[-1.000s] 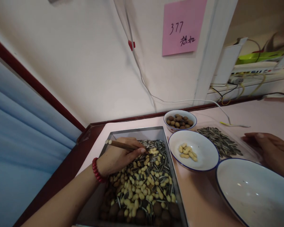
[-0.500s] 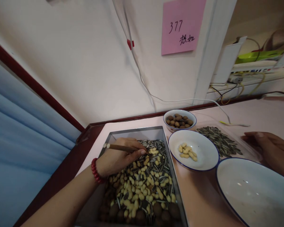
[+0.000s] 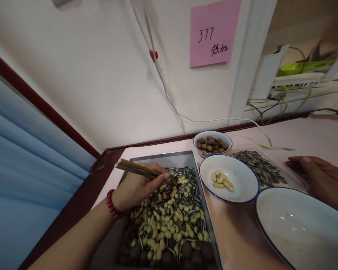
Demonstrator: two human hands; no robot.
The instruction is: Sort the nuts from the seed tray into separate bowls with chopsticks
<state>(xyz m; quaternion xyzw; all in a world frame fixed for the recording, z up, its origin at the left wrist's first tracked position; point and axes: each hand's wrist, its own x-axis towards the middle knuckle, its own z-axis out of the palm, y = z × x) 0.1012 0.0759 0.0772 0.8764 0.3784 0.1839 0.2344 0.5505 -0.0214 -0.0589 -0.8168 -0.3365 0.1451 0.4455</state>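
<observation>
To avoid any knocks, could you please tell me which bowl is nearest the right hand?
The largest, frontmost bowl: it sits close by the right hand, while the peanut bowl and back bowl stand farther left.

Pink note (image 3: 215,33) beside a trailing cable (image 3: 165,91)

From where I stand, the note hangs on a white wall (image 3: 87,75), reading 377 with two handwritten characters beneath. The cable drops past a red tag (image 3: 153,56), then runs right, its end lying on the pink surface (image 3: 307,133). Over left, a blue curtain (image 3: 25,168) falls in folds under dark red trim (image 3: 45,107). In the opening at right sit something bright green (image 3: 307,68) and a white device (image 3: 298,80), perhaps a router, though it's dim there, with yellow lead (image 3: 305,102) nearby.
</observation>
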